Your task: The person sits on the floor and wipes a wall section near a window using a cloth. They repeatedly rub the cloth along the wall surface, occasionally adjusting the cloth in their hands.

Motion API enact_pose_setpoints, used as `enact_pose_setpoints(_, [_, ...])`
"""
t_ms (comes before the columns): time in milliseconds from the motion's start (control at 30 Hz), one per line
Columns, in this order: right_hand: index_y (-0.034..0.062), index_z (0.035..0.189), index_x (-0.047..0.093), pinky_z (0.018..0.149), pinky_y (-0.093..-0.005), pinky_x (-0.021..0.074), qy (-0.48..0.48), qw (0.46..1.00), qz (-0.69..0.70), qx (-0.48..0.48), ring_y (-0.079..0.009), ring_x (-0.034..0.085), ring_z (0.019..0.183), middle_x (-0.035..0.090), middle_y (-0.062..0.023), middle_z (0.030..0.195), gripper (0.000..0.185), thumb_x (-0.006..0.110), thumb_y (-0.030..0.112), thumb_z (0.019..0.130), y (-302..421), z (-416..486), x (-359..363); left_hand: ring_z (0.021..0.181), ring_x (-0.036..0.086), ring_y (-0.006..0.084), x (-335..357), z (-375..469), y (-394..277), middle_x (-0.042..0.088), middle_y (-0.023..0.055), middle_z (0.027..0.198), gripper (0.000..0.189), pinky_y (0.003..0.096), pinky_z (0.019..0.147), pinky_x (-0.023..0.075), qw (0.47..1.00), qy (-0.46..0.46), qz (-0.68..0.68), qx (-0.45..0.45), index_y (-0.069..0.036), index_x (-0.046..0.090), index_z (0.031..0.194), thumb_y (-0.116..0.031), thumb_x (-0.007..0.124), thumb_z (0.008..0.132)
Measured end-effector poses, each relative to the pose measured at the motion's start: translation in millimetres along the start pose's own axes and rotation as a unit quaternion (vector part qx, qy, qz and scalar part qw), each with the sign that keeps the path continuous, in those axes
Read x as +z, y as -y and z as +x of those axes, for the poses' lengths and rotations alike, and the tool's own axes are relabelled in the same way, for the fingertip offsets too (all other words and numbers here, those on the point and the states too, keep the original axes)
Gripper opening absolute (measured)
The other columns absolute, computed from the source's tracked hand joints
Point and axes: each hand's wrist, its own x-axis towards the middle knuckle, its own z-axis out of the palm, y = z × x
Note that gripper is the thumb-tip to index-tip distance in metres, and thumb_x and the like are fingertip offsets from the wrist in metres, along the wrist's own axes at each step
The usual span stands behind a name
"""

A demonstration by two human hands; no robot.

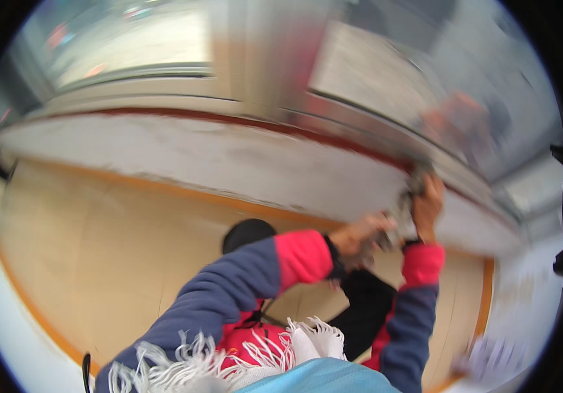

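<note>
My right hand (427, 201) presses a crumpled grey-brown cloth (416, 182) near the dark red strip (360, 154) where the white ledge (281, 162) meets the window frame. Lower and to the left, my left hand (362, 233) grips a hanging part of the same cloth, or a second one; blur leaves this unsettled. Both arms wear blue-grey sleeves with pink-red ends. The ledge bears dark smudges along its front edge.
Above the ledge stand window panes (370, 64) in a pale frame. Below lies a beige floor (89, 236) with an orange border. At the right a white wall (517, 290) rises. White scarf fringes (188, 358) hang before my chest.
</note>
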Motion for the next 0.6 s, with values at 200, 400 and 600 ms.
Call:
enact_pose_setpoints(200, [0.0050,0.101,0.063,0.088,-0.0405,0.0497,0.003,0.998,-0.058,0.010,-0.0337,0.057,0.107,0.064,-0.0098,0.114,0.033,0.055,-0.006,0.071,-3.4,5.7,-15.4,0.086,0.058,0.0093,9.7,6.2,-4.0,0.062,-0.0019,0.102,0.045,0.0238,0.061,0.0403,1.000,-0.003,-0.002,-0.006,-0.012,0.051,0.129,-0.033,0.062,0.092])
enact_pose_setpoints(400, [0.0054,0.100,0.064,0.086,-0.0397,0.0505,0.015,0.997,-0.076,0.020,-0.0322,0.057,0.107,0.064,-0.0079,0.113,0.034,0.058,-0.007,0.070,-13.5,-4.9,-20.2,0.094,0.056,0.0080,3.6,11.4,5.7,0.061,-0.0029,0.108,0.041,0.0241,0.065,0.0414,0.999,0.033,-0.004,-0.019,-0.011,0.048,0.132,-0.032,0.055,0.097])
enact_pose_setpoints(600, [0.0061,0.103,0.063,0.087,-0.0397,0.0507,0.011,0.993,-0.114,0.029,-0.0323,0.056,0.108,0.063,-0.0073,0.114,0.036,0.058,-0.007,0.070,-46.3,-5.9,-15.6,0.106,0.053,0.0106,8.3,35.7,15.0,0.055,0.0000,0.129,0.060,0.0284,0.075,0.0461,0.998,0.034,-0.050,-0.028,-0.008,0.035,0.150,-0.027,0.054,0.097])
